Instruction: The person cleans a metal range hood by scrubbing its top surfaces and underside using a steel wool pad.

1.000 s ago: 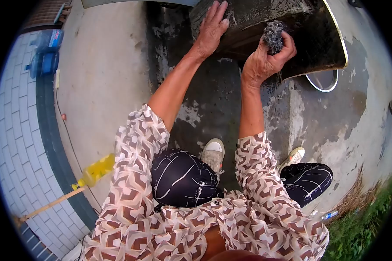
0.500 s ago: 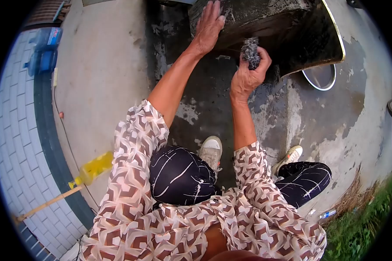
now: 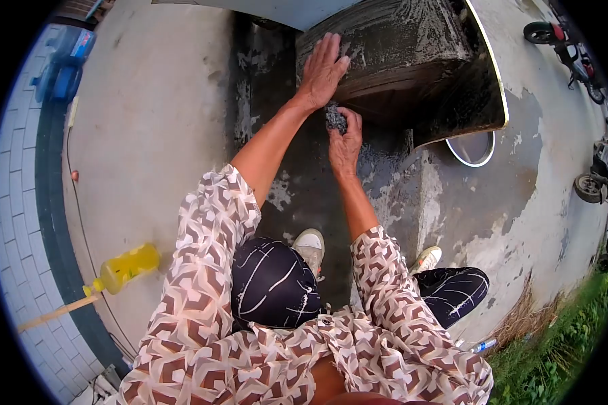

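Observation:
A large dark metal piece (image 3: 412, 54) with a wet, streaked surface and a pale curved edge stands at the top centre. My left hand (image 3: 320, 73) lies spread on its left part, with nothing in it. Just below and right of that hand, my right hand (image 3: 346, 140) grips a grey, shaggy scouring pad (image 3: 336, 119) by the lower edge of the piece. Under the curved edge, a round pan with a white rim (image 3: 491, 152) sits partly hidden on the wet concrete.
Blue water bottles (image 3: 62, 71) and a yellow-filled bottle (image 3: 128, 267) are at the left, near a stick (image 3: 61, 311) and a cable. Motorbikes (image 3: 569, 57) stand at the far right. Grass (image 3: 554, 358) grows at the lower right.
My right hand has moved left with the scouring pad, close to my left hand. The view has shifted, so more of the metal piece and the motorbikes show.

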{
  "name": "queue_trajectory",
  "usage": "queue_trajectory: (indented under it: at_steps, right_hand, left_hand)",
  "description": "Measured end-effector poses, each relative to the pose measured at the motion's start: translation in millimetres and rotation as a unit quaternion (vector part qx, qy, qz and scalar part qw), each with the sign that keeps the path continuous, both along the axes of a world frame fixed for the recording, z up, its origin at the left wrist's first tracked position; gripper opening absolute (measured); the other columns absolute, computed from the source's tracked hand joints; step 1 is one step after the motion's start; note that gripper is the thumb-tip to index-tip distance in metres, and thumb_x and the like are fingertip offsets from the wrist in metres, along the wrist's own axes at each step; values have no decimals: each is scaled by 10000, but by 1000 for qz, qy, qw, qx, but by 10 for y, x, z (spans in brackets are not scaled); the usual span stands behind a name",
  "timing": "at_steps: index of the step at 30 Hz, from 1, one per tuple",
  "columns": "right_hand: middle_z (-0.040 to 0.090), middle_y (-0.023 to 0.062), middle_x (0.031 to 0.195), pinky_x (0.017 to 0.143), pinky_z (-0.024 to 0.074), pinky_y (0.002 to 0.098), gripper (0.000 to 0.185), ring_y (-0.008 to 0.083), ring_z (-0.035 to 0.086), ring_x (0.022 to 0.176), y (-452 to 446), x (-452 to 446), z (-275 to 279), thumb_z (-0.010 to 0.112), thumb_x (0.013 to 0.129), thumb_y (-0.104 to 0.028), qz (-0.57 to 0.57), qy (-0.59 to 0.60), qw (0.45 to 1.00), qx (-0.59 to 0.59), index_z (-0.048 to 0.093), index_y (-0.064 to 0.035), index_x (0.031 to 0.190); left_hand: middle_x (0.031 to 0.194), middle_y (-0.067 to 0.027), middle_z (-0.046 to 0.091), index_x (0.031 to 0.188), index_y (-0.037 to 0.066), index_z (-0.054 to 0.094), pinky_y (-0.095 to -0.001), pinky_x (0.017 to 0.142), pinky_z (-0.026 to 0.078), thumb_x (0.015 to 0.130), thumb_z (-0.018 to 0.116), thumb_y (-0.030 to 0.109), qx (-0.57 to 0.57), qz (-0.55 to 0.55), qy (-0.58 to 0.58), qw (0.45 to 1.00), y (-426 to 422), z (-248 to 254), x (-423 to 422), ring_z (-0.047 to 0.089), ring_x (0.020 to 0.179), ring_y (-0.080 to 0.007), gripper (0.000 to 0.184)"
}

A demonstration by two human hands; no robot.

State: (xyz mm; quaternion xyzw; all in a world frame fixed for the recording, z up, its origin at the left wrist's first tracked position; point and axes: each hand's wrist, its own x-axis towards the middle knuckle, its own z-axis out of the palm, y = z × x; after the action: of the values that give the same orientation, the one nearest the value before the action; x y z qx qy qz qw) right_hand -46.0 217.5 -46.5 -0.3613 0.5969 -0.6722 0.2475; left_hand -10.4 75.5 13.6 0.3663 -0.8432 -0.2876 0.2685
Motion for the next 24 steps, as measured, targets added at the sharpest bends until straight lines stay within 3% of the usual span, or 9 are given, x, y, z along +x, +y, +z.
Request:
queue_trajectory:
  at_steps: [4, 7, 10, 12, 13, 16, 18, 20, 24]
  right_hand:
    - [546, 129, 1122, 950, 413, 361, 372, 292, 533, 1068, 403, -514, 709, 605, 765, 65, -64, 143, 986, -57, 572, -42, 1120]
    - [555, 115, 1098, 946, 415, 369, 432, 287, 531, 1067, 320, -828, 1133, 626, 732, 95, -55, 265, 955, -123, 573, -43, 1138]
    - [560, 88, 1103, 963, 403, 385, 513, 285, 519, 1090, 188, -1116, 1684, 636, 655, 136, -62, 471, 868, -146, 587, -60, 1127]
    - [563, 71, 1121, 988, 382, 408, 492, 289, 503, 1126, 46, -1256, 2014, 629, 641, 126, -120, 614, 774, -96, 599, -71, 1091]
    - [563, 66, 1150, 1011, 361, 437, 438, 300, 490, 1156, -55, -1331, 2112, 619, 670, 108, -127, 639, 755, -77, 604, -76, 1067]
    - [592, 81, 1151, 987, 359, 451, 301, 315, 481, 1187, -227, -1359, 1874, 595, 769, -3, -157, 715, 674, 102, 633, -91, 1054]
    - [600, 103, 1094, 959, 369, 441, 153, 289, 505, 1126, -353, -1191, 1653, 602, 798, -85, -137, 735, 655, 109, 633, -81, 947]
    - [597, 113, 1082, 954, 378, 436, 139, 295, 509, 1123, -456, -985, 1446, 606, 787, -85, -109, 758, 635, 101, 631, -67, 923]
    - [596, 118, 1077, 937, 401, 429, 105, 284, 531, 1095, -658, -724, 1173, 591, 791, -93, 6, 727, 686, 28, 626, -62, 885]
  left_hand:
    - [1592, -119, 103, 1529, 120, 147, -452, 1169, 61, 978, 301, 560, -4, 46, 15, 999, 100, -145, 89, 53, 1472, -298, 722]
    - [1584, -124, 137, 1522, 112, 170, -459, 1166, 85, 979, 304, 554, 3, 70, 13, 997, 21, -267, 89, 84, 1467, -311, 712]
    - [1575, -133, 167, 1512, 103, 196, -460, 1164, 112, 982, 321, 535, 15, 102, 14, 995, 50, -403, 140, 114, 1459, -324, 695]
    - [1570, -138, 178, 1503, 94, 220, -447, 1165, 131, 986, 336, 515, 31, 127, 12, 991, 85, -415, 204, 125, 1455, -331, 677]
    - [1568, -141, 182, 1500, 89, 228, -437, 1165, 141, 988, 349, 499, 30, 129, 29, 991, 70, -451, 214, 131, 1452, -335, 667]
    - [1561, -146, 199, 1489, 75, 256, -411, 1166, 166, 994, 381, 449, 28, 140, 69, 987, 68, -542, 278, 148, 1447, -341, 632]
    - [1557, -146, 212, 1480, 67, 277, -398, 1166, 179, 999, 393, 415, 34, 150, 78, 985, 101, -609, 258, 158, 1445, -337, 605]
    - [1554, -152, 231, 1469, 35, 297, -368, 1163, 178, 1003, 401, 328, 80, 145, 127, 978, 215, -591, 245, 168, 1450, -305, 561]
    - [1524, -156, 310, 1447, 7, 336, -331, 1140, 233, 991, 413, 205, 129, 143, 211, 958, 219, -567, 347, 257, 1425, -290, 503]
